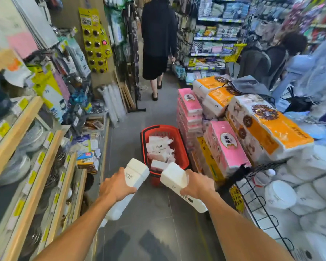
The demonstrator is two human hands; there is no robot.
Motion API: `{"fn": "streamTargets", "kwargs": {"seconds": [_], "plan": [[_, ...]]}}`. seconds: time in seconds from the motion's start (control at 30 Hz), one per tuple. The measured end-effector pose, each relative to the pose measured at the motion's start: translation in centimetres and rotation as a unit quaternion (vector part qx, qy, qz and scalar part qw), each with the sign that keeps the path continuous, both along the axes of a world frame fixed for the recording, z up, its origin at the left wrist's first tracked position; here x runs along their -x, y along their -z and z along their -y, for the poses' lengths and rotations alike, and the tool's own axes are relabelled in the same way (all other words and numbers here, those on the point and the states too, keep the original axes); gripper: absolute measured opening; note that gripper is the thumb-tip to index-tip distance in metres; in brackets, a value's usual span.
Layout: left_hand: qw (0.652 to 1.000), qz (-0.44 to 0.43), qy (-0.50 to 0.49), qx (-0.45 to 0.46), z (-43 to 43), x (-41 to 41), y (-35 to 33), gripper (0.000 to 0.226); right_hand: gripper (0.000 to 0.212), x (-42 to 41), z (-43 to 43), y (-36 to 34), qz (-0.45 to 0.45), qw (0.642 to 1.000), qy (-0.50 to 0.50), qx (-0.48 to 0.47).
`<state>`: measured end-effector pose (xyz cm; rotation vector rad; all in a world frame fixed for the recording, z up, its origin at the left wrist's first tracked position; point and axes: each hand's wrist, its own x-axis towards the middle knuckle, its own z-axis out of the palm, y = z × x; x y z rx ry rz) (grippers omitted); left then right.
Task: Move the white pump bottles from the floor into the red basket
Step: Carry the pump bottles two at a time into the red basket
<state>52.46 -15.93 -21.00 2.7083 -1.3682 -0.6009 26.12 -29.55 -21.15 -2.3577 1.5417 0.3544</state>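
The red basket [181,147] stands on the grey floor in the aisle ahead of me, with several white pump bottles [159,147] lying inside it. My left hand [115,187] grips one white pump bottle [136,173] around its middle, base pointing toward the basket. My right hand [197,184] grips a second white pump bottle [174,178] the same way, its base just above the basket's near rim. Both bottles are held in the air, tilted forward.
Wooden shelves [32,157] with plates line the left. Stacked pink and orange tissue packs [226,147] and a black wire rack [258,194] crowd the right. A person in black [157,44] walks away up the aisle; another person [282,59] bends at the right.
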Motion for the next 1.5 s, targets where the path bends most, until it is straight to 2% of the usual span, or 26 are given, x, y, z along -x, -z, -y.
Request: {"fn": "streamTargets", "kwargs": {"seconds": [0.23, 0.7, 1.0, 1.5], "plan": [[0.999, -0.004, 0.021, -0.025, 6.6, -3.6, 0.9, 0.08, 0.076, -2.4, 5.9, 0.1, 0.001, 1.0, 0.012, -0.001], [0.999, -0.027, 0.011, -0.043, 18.9, -4.2, 2.8, 0.077, 0.078, -2.8, 19.3, 2.3, -0.007, 1.0, -0.027, -0.006], [0.998, -0.03, 0.022, -0.056, 26.7, -6.1, 2.5, 0.082, 0.08, -4.8, 26.6, 2.5, 0.0, 1.0, -0.007, -0.019], [0.995, -0.053, 0.053, -0.06, 41.4, -13.5, 6.3, 0.08, 0.075, -12.7, 37.0, 4.8, -0.024, 0.997, 0.036, -0.066]]}}
